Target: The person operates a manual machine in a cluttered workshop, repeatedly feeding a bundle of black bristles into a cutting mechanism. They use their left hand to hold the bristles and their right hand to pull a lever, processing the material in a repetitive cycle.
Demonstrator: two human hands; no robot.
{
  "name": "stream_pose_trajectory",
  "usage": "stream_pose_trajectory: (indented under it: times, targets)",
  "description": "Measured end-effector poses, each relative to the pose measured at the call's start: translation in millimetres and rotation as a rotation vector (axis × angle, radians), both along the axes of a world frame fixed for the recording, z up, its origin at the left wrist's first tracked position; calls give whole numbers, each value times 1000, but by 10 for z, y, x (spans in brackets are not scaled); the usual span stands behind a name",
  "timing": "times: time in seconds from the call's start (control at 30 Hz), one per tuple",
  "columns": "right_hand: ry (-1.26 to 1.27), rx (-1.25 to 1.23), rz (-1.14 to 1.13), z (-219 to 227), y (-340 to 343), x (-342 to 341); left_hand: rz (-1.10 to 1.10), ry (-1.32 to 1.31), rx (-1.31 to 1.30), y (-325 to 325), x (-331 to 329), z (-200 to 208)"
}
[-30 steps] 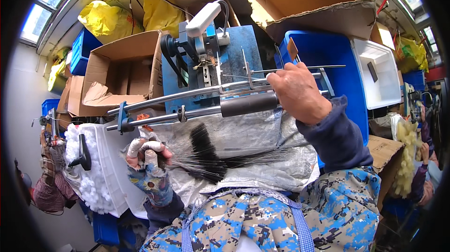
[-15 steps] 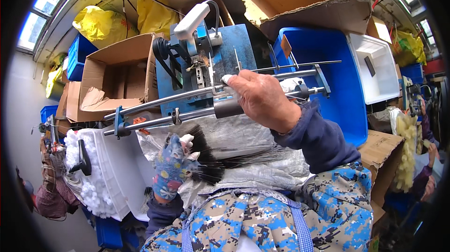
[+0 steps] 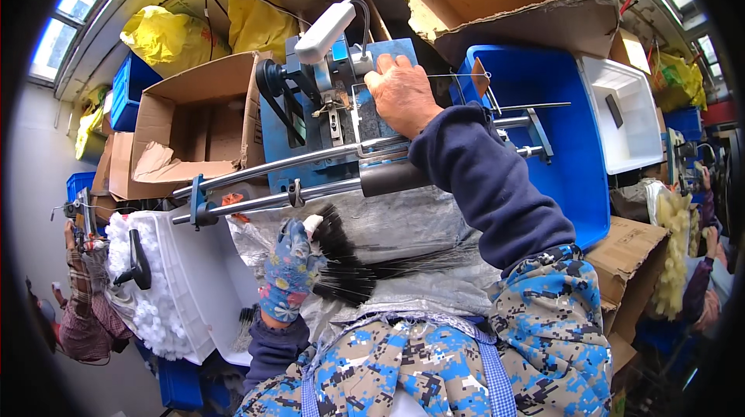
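Note:
My left hand (image 3: 287, 271), in a blue floral glove with a white-covered fingertip, closes around black bristles (image 3: 335, 250) that fan out to the right over the sheet on my lap. My bare right hand (image 3: 403, 97) is over the blue machine plate (image 3: 289, 179), fingers curled down beside a white cylindrical part. What its fingertips grip is hidden. A thin wire (image 3: 458, 76) sticks out to the right from behind that hand. Below the right wrist, a dark grey sleeve (image 3: 392, 179) sits on the metal rail (image 3: 326, 189). A white-bodied lamp (image 3: 326, 31) stands over the machine.
A cardboard box (image 3: 194, 76) stands left of the machine, a blue bin (image 3: 586, 184) right. A white tub (image 3: 182, 262) beside white tufts (image 3: 147, 301) is at the left. A larger carton (image 3: 535, 17) is at the back. Other people work at both far sides.
My right hand has moved up and away from the rail onto the machine plate. The left hand has shifted slightly, still at the bristles, which now spread more.

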State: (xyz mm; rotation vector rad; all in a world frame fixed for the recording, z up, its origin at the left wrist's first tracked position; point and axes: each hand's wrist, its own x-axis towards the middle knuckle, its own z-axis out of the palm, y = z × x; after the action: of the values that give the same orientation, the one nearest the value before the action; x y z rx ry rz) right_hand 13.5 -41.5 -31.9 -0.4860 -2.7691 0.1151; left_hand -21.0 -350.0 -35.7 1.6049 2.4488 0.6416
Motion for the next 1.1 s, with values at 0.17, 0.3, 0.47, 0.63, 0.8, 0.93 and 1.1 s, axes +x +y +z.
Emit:
stream_pose_trajectory:
  times: [0.17,0.3,0.47,0.63,0.8,0.93,1.1]
  targets:
    - [-7,32,-29,9,-11,33,71,-161,177,123,44,418]
    - [-22,29,-16,-20,-17,-2,226,-515,596,93,162,387]
    - [24,-21,-5,-42,7,5,224,-660,695,185,170,534]
    - [27,-73,20,-67,24,-14,253,-776,706,229,229,546]
    - [19,-257,-9,-141,88,-65,242,-866,696,232,212,496]
    - [-86,-150,-101,-51,70,-19,205,-783,658,251,227,559]
    - [-42,-46,-77,6,-13,441,259,-823,686,175,170,520]
